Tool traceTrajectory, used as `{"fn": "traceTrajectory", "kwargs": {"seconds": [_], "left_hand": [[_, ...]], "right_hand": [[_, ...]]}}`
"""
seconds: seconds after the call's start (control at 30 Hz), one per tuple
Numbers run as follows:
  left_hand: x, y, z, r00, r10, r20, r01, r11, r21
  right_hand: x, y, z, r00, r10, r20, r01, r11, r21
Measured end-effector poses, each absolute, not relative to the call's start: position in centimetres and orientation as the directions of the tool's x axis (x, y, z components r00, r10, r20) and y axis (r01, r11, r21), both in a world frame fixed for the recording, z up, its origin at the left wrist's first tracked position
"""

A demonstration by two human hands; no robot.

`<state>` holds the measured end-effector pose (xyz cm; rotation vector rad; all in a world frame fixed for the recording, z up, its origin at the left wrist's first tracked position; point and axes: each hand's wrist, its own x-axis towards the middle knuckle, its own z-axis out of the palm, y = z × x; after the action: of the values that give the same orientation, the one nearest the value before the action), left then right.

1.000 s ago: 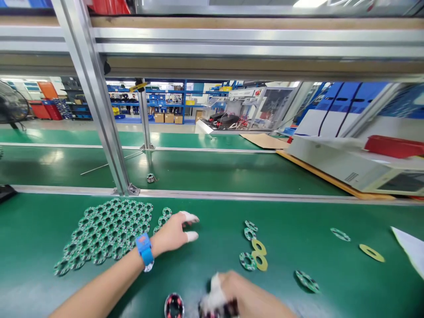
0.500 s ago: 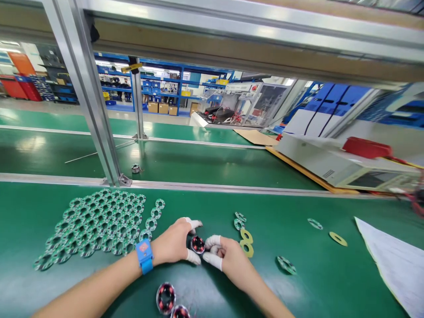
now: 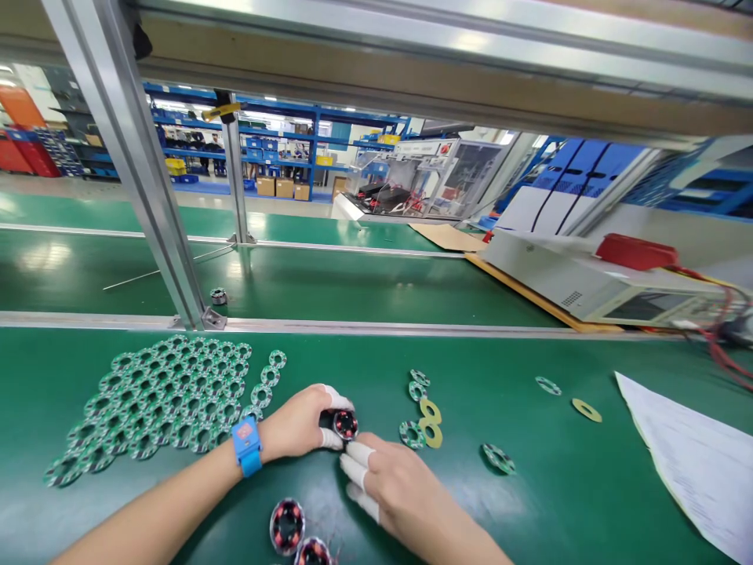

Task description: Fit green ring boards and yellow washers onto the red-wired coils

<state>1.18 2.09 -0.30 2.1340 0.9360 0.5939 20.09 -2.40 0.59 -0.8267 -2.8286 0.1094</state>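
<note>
My left hand (image 3: 303, 424), with a blue wristband and white finger cots, is closed round a small round coil part with red windings (image 3: 345, 424) and holds it just above the green mat. My right hand (image 3: 391, 486) lies right beside it, below and to the right, fingers stretched toward the part and holding nothing. Two more red-wound coil parts (image 3: 287, 526) lie near the front edge. A large sheet of joined green ring boards (image 3: 158, 392) lies to the left of my left hand.
Loose green and yellow rings (image 3: 424, 410) lie right of my hands, with more rings (image 3: 586, 410) farther right. A white paper sheet (image 3: 694, 463) covers the right corner. An aluminium post (image 3: 141, 196) and rail stand behind; a cream instrument box (image 3: 588, 282) sits at the back right.
My right hand brought a coil part up from the front edge to my left hand, which closed on it. My right hand has since let go and dropped slightly.
</note>
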Motion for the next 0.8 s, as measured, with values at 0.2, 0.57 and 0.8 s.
{"fn": "traceTrajectory", "kwargs": {"seconds": [0.2, 0.57, 0.8], "left_hand": [[1.1, 2.0, -0.6, 0.572, 0.816, 0.083, 0.455, -0.400, 0.795], [0.8, 1.8, 1.2, 0.449, 0.892, 0.052, 0.511, -0.304, 0.804], [2.7, -0.2, 2.9, 0.380, 0.905, 0.193, 0.529, -0.383, 0.757]], "right_hand": [[22.5, -0.8, 1.6, -0.595, 0.775, 0.213, 0.647, 0.619, -0.446], [24.6, 0.4, 2.2, -0.317, 0.947, 0.051, 0.944, 0.320, -0.084], [22.7, -0.7, 1.4, -0.408, 0.841, 0.357, 0.633, 0.542, -0.553]]}}
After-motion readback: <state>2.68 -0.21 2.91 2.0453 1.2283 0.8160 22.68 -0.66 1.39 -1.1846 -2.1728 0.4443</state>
